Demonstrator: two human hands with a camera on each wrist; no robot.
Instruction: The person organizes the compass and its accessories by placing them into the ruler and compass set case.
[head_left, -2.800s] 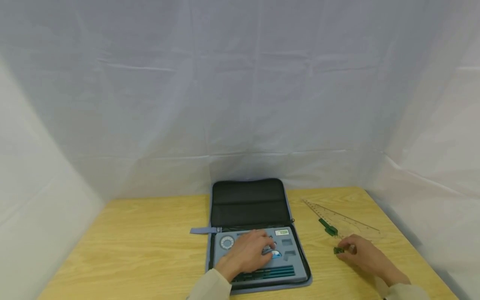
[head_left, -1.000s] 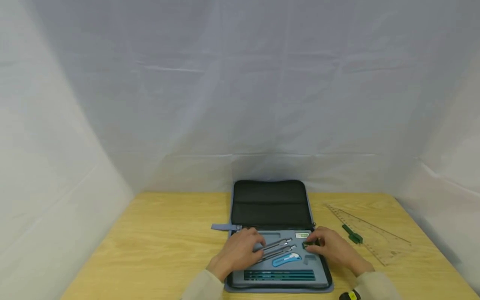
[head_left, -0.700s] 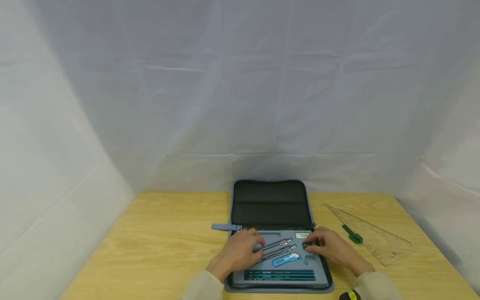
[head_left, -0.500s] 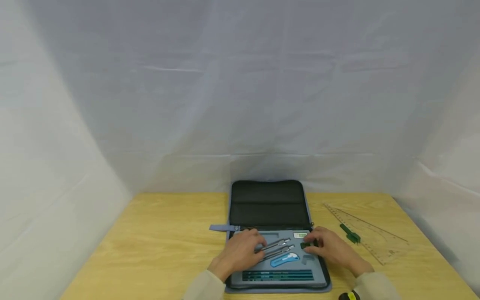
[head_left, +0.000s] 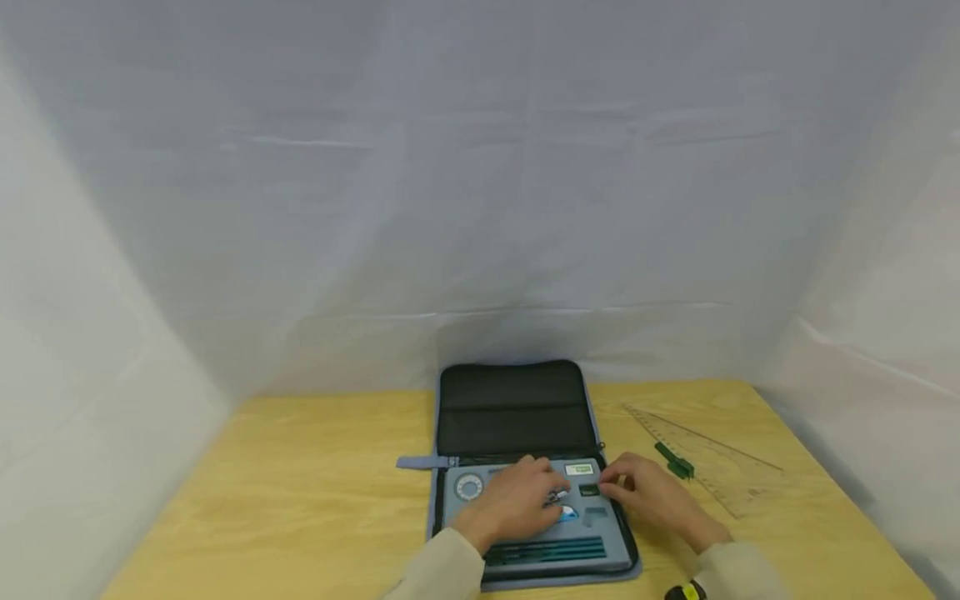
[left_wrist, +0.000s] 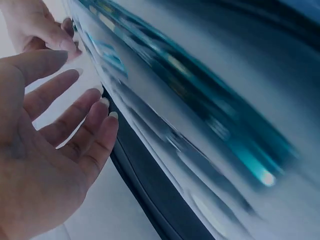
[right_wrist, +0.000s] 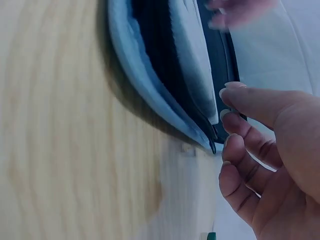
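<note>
A small dark green block [head_left: 589, 490] sits in a slot at the right of the grey tray [head_left: 611, 542] in an open zip case. Just to its right is my right hand [head_left: 648, 493]; in the right wrist view, no object shows between its loosely bent fingers [right_wrist: 240, 162]. My left hand [head_left: 517, 500], fingers extended and spread in the left wrist view, is over the tray's middle. It partly covers the blue cutter [head_left: 570, 514] and the silver drawing instruments [head_left: 557, 496]. Several dark green pencils [head_left: 555, 550] lie along the tray's near side.
A white eraser [head_left: 578, 469] and a round white dial [head_left: 469, 487] are in the tray, beside a vacant shaped slot [head_left: 595, 517]. Right of the case, a green tool [head_left: 675, 461] lies by a clear set square [head_left: 720, 454]. The black lid [head_left: 513, 408] lies back.
My right hand has carried the green block from the table into the tray slot and let go, shifting slightly right. My left hand has moved right, covering more of the instruments and cutter.
</note>
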